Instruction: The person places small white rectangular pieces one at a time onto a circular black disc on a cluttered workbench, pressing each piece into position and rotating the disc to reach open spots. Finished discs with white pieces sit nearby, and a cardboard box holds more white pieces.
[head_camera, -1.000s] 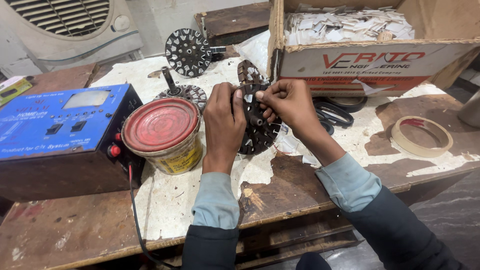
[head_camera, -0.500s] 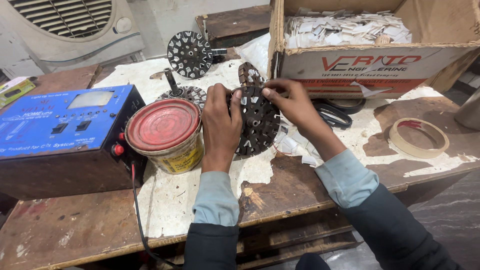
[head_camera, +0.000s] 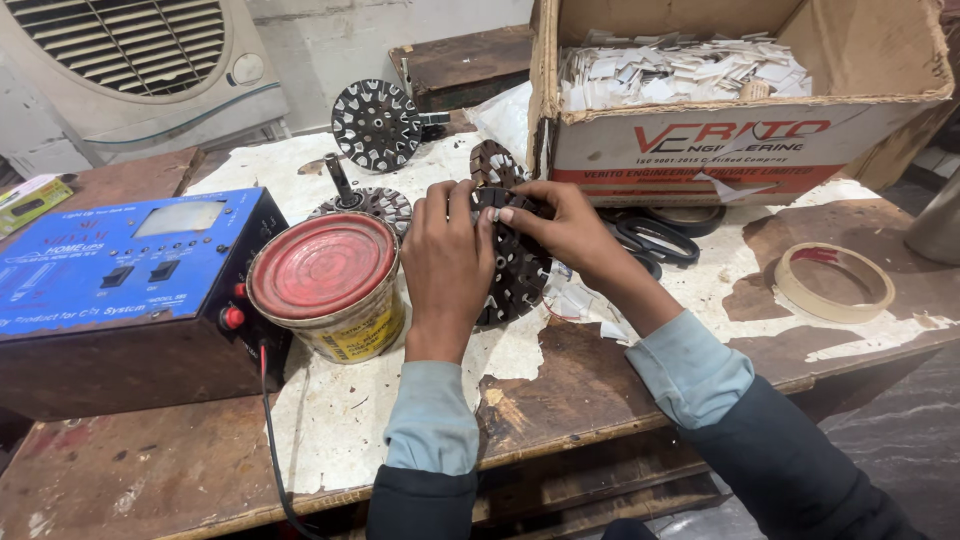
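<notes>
My left hand (head_camera: 447, 262) and my right hand (head_camera: 558, 226) both grip a dark round slotted metal core (head_camera: 516, 270) tilted on edge over the worn wooden workbench (head_camera: 560, 390). The left hand covers its left side. My right fingers press on its upper rim. White paper slips (head_camera: 572, 300) lie under the core. A second slotted core (head_camera: 376, 124) stands on edge behind, another (head_camera: 366, 203) lies flat with a shaft sticking up, and a further one (head_camera: 494, 162) peeks out behind my hands.
A red-lidded tin (head_camera: 324, 282) stands left of my hands, next to a blue box instrument (head_camera: 120, 262) with a black cable. A cardboard box (head_camera: 740, 110) of paper strips sits behind right, scissors (head_camera: 655, 242) in front of it. A tape roll (head_camera: 834, 282) lies right. An air cooler (head_camera: 130, 60) stands far left.
Both hands have shifted slightly on the slotted core, turning it a little; the right fingers now sit higher on its rim. The view has moved in slightly.
</notes>
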